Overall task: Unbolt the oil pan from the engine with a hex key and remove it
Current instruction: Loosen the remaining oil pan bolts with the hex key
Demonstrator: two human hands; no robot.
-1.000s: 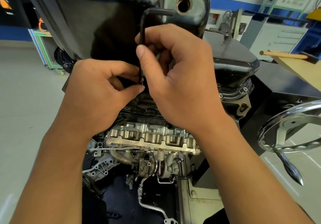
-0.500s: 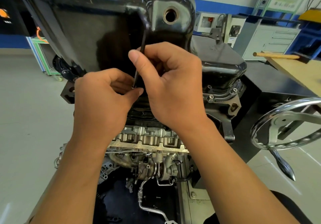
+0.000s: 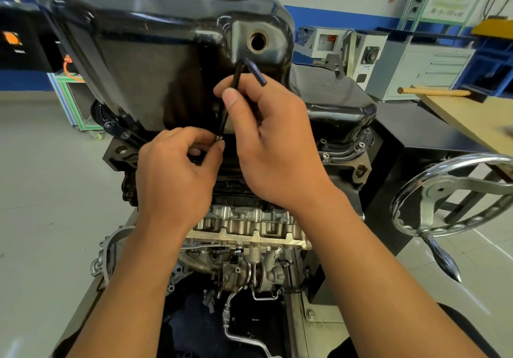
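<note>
The black oil pan (image 3: 155,52) sits on top of the upside-down engine (image 3: 244,227), with an open drain hole at its upper right. My right hand (image 3: 274,146) grips a black L-shaped hex key (image 3: 236,85), long arm pointing down toward the pan's near flange, short arm angled up right. My left hand (image 3: 177,174) pinches a small silver bolt (image 3: 219,137) at the lower tip of the key. The flange beneath both hands is hidden.
Further bolts show on the pan flange at right (image 3: 361,144) and left (image 3: 125,134). A chrome handwheel (image 3: 455,199) of the engine stand juts out at right. A wooden bench (image 3: 472,113) holds a mallet handle. Cabinets stand behind.
The key's short arm has swung from pointing right at the top to angling toward me. Both hands have dropped slightly in view, and the left fingers now pinch the bolt at the key tip.
</note>
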